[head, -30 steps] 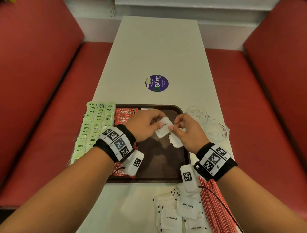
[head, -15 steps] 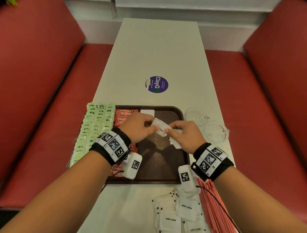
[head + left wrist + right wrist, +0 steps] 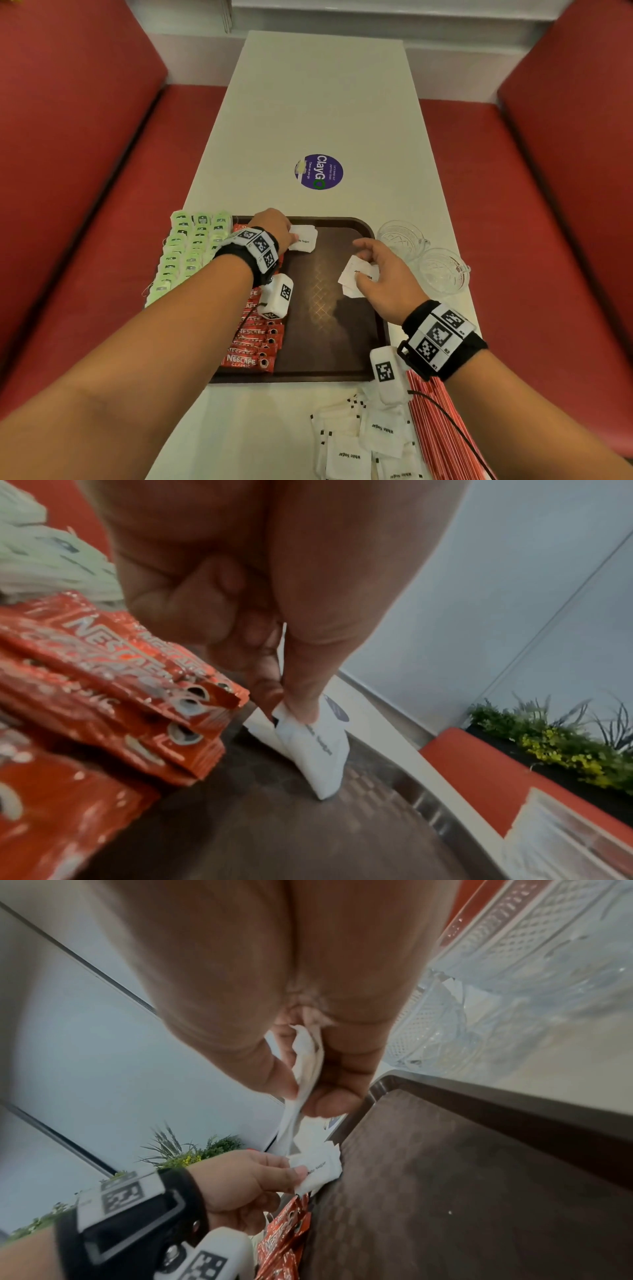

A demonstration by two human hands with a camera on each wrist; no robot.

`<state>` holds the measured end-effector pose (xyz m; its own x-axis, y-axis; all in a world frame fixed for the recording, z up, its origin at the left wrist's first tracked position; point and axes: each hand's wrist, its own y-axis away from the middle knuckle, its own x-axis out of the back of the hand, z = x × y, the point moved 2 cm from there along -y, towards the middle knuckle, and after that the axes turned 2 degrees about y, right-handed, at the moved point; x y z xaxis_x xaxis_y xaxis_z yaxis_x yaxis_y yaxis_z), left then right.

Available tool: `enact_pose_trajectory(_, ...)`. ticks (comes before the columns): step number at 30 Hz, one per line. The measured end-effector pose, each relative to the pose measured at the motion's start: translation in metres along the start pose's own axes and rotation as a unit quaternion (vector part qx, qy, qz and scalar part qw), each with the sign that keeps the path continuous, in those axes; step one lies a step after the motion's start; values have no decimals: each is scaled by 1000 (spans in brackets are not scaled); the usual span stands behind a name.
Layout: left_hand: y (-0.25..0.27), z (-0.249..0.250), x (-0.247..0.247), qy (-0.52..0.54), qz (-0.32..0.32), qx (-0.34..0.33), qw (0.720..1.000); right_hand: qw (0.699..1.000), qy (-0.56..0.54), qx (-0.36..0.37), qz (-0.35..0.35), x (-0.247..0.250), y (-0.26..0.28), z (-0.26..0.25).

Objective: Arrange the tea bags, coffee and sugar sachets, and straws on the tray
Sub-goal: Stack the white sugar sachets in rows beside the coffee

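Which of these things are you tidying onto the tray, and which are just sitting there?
For the job:
tray
green tea bags
red coffee sachets
sugar sachet in the left hand
sugar sachets in the right hand
loose sugar sachets
red straws

Just lying about:
two glass cups
purple round sticker
red seats

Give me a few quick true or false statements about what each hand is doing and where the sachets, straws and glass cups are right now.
1. The left hand pinches a sugar sachet at the tray's far end. True.
2. The right hand holds nothing. False: it grips sugar sachets.
3. The coffee sachets lie along the tray's left side. True.
4. The straws are on the tray. False: they lie on the table.
5. The glass cups stand right of the tray. True.
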<state>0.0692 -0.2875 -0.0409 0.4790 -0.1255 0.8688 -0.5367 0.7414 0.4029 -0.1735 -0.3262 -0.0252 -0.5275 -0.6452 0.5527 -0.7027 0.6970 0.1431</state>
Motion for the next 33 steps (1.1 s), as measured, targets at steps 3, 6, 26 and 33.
enact_pose_trajectory(3, -10, -1, -3, -8, 13, 35, 999, 1000, 14, 2, 9, -1, 1, 2)
enact_pose_trajectory(6, -12, -3, -9, 5, 28, 60, 998, 999, 32, -1, 17, 1, 1, 1)
enact_pose_trajectory(26, 2, 14, -9, -48, -16, -29, 998, 999, -8, -38, 31, -1, -2, 0)
enact_pose_trajectory(33, 46, 31, 7, 204, 58, -195, 958, 999, -16, -24, 17, -5, -1, -4)
